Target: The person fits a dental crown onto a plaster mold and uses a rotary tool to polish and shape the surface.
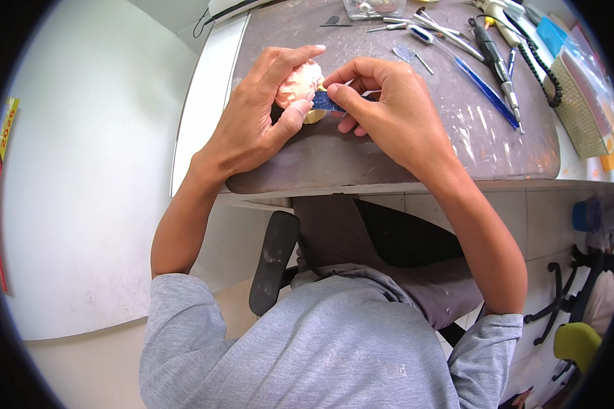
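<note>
Near the front left of the brown work mat, my left hand (261, 112) is closed round a pinkish dental cast (299, 83), its thumb pressed along the near side. A yellowish part (314, 116) shows below the cast, beside the thumb tip. My right hand (389, 95) pinches a small dark blue strip (326, 101) between thumb and fingers. The strip's left end meets the cast close to my left thumb; whether it goes between two parts of the cast, I cannot tell. My other right fingers are curled beneath the hand.
A rotary handpiece (496, 61) with a coiled cord, a blue-handled brush (477, 80) and several metal tools lie at the back right. Behind my hands is a clear plastic box (374, 8). A woven basket (577, 102) stands at the right edge. A white wall (82, 177) is at left.
</note>
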`<state>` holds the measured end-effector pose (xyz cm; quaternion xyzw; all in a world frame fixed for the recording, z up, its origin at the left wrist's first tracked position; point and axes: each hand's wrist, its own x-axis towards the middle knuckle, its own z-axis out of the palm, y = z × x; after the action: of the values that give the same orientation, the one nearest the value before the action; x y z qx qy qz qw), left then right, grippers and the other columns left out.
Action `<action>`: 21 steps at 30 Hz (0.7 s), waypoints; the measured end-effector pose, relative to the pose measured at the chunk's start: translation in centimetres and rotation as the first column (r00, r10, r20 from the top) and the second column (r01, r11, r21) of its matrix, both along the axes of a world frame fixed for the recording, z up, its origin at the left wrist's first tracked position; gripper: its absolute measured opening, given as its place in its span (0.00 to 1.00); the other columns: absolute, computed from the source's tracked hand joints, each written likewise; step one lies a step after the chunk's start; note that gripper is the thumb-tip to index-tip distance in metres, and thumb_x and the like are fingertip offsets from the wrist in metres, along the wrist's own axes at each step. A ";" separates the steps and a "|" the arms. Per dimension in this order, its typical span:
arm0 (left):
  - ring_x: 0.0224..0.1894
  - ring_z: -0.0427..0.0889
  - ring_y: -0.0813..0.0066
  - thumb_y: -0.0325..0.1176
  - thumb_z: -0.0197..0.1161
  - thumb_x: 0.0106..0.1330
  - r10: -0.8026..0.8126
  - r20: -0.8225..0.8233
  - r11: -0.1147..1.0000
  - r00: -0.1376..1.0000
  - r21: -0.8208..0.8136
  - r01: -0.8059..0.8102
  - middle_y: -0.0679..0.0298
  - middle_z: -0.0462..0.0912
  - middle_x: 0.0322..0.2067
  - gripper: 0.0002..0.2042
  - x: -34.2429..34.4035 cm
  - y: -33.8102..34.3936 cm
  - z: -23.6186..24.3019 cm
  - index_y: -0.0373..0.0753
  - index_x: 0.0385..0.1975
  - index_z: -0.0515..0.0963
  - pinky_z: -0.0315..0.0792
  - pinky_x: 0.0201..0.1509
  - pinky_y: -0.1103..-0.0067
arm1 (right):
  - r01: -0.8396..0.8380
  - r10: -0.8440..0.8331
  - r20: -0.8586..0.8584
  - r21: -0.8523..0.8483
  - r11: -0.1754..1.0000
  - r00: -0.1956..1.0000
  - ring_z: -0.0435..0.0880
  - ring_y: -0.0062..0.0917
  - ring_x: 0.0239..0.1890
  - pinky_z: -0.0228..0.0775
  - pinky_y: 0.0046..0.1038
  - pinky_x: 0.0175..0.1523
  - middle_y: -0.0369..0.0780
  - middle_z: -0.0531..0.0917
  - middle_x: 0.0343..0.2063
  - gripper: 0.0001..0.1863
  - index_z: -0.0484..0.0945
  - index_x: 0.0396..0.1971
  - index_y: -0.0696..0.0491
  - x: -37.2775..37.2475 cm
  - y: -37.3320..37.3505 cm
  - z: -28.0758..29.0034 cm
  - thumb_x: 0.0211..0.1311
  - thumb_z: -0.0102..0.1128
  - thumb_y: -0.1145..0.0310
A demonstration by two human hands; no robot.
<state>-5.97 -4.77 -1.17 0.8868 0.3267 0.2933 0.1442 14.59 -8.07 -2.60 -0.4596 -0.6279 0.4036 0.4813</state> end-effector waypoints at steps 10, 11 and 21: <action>0.51 0.74 0.61 0.36 0.54 0.61 -0.027 -0.014 1.000 1.000 0.004 0.027 0.55 0.72 0.49 0.27 0.0 0.0 -0.1 0.41 0.63 0.68 0.68 0.58 0.70 | 0.188 -0.191 0.013 0.117 0.975 0.982 0.88 0.29 0.33 0.78 0.28 0.36 0.47 0.87 0.29 0.17 0.82 0.40 0.63 0.2 0.2 0.0 0.64 0.64 0.62; 0.52 0.74 0.60 0.37 0.53 0.62 -0.023 -0.016 1.000 1.000 0.001 0.023 0.54 0.72 0.51 0.27 0.1 0.0 0.0 0.41 0.63 0.68 0.68 0.59 0.70 | 0.197 -0.201 0.010 0.146 0.969 0.980 0.88 0.31 0.35 0.78 0.29 0.38 0.48 0.87 0.31 0.18 0.82 0.41 0.63 0.3 0.5 -0.2 0.64 0.64 0.61; 0.59 0.73 0.56 0.47 0.42 0.71 -0.083 0.017 0.986 0.996 -0.142 0.085 0.52 0.71 0.59 0.29 -1.0 0.4 0.8 0.40 0.69 0.62 0.67 0.64 0.67 | 0.000 -0.002 0.258 0.005 1.000 0.966 0.87 0.39 0.39 0.78 0.36 0.46 0.52 0.86 0.34 0.42 0.78 0.47 0.67 -0.3 2.2 1.2 0.53 0.67 0.37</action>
<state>-6.96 -4.35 -0.35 0.8855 0.3085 0.2677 0.2214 14.26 -5.92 -1.45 -0.5074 -0.6859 0.3386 0.3968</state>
